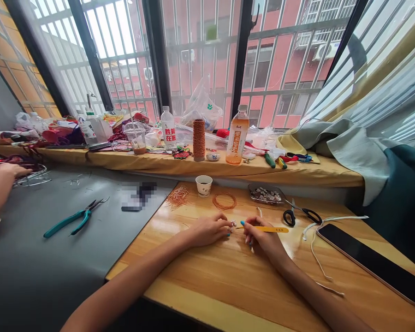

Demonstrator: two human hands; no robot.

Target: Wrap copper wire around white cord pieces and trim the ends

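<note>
My left hand (212,229) rests on the wooden table, its fingertips pinched on a small whitish bead-like piece (233,224) too small to make out fully. My right hand (261,235) is closed around slim yellow tweezers (271,229), their tip pointing left towards that piece. I cannot tell if the tip touches it. Just beyond the hands lies a coil of copper-coloured wire or cord (224,201). A pile of cut orange-brown strands (178,197) lies to its left, and a paper cup (204,185) with dark contents stands behind.
Right of my hands are a clear tray of small pieces (267,194), black-handled scissors (301,215), white cords (318,258) and a phone (373,263). Teal pliers (72,221) lie on the grey table, where another person's hand (7,173) works. Bottles and a thread spool (198,140) line the sill.
</note>
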